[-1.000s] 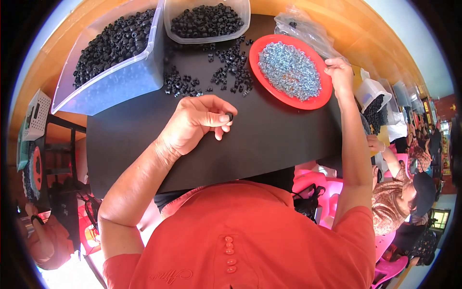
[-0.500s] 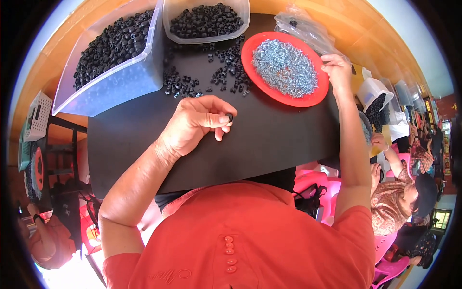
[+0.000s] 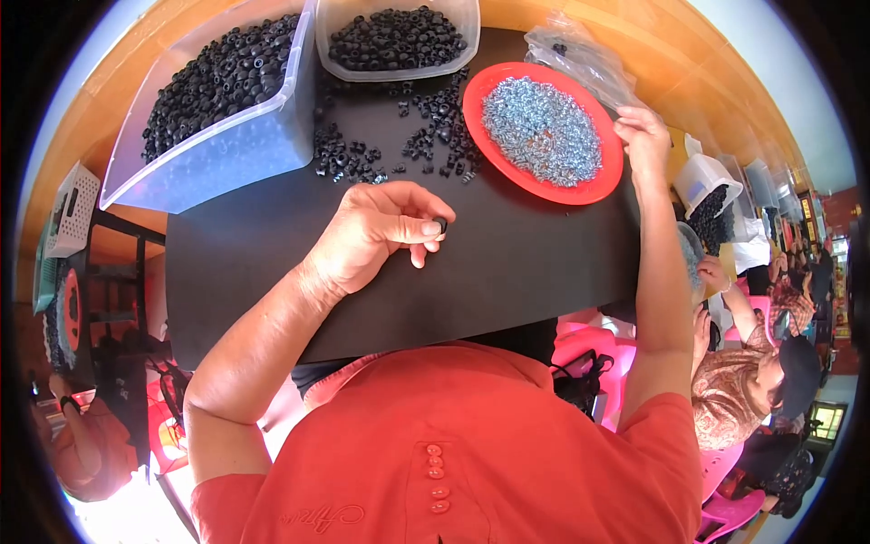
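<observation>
My left hand (image 3: 379, 231) hovers over the black mat (image 3: 507, 263), pinching a small black rubber ring (image 3: 441, 224) between thumb and forefinger. My right hand (image 3: 645, 138) rests on the right rim of a red plate (image 3: 594, 192) heaped with small silver screws (image 3: 541, 130). Its fingers are curled at the rim; whether they hold a screw is hidden. Loose black rings (image 3: 399, 150) lie scattered on the mat between my left hand and the plate.
Two clear plastic tubs of black rings stand at the back, a large one (image 3: 213, 145) on the left and a smaller one (image 3: 399, 41) beside it. A clear plastic bag (image 3: 584, 59) lies behind the plate. Another person (image 3: 752, 372) sits at the right by pink chairs.
The red plate has slid a little to the left and back, with my right hand on its rim. My left hand has kept its place with the ring.
</observation>
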{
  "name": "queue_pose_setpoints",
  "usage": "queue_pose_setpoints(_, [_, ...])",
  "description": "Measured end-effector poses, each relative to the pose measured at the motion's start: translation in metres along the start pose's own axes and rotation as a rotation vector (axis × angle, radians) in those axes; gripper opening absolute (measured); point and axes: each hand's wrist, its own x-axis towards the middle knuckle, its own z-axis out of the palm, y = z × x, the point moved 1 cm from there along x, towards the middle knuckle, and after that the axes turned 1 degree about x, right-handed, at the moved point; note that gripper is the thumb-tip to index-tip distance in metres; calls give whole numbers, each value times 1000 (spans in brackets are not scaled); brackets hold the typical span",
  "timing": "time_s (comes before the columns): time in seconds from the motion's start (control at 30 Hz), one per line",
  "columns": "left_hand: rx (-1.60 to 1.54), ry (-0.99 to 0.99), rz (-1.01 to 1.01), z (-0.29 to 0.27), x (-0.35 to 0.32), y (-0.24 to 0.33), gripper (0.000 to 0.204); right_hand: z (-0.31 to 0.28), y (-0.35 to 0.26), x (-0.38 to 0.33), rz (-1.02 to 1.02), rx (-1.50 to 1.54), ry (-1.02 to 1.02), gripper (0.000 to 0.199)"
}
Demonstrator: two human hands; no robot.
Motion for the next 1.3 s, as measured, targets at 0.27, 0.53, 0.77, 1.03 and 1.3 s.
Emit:
queue_pose_setpoints(0.27, [39, 29, -3, -3, -4, 1, 20, 36, -106, -96, -677, -471, -482, 15])
queue_pose_setpoints(0.53, [18, 23, 6, 3, -3, 4, 18, 26, -102, -103, -908, -819, -380, 19])
queue_pose_setpoints(0.77, [2, 29, 2, 2, -1, 3, 19, 63, -100, -116, -922, -762, -460, 21])
queue_pose_setpoints(1.03, [52, 7, 22, 1, -2, 2, 18, 46, -97, -115, -860, -733, -468, 21])
queue_pose_setpoints(1.3, [76, 13, 14, 2, -1, 1, 19, 37, -89, -108, -886, -968, -240, 23])
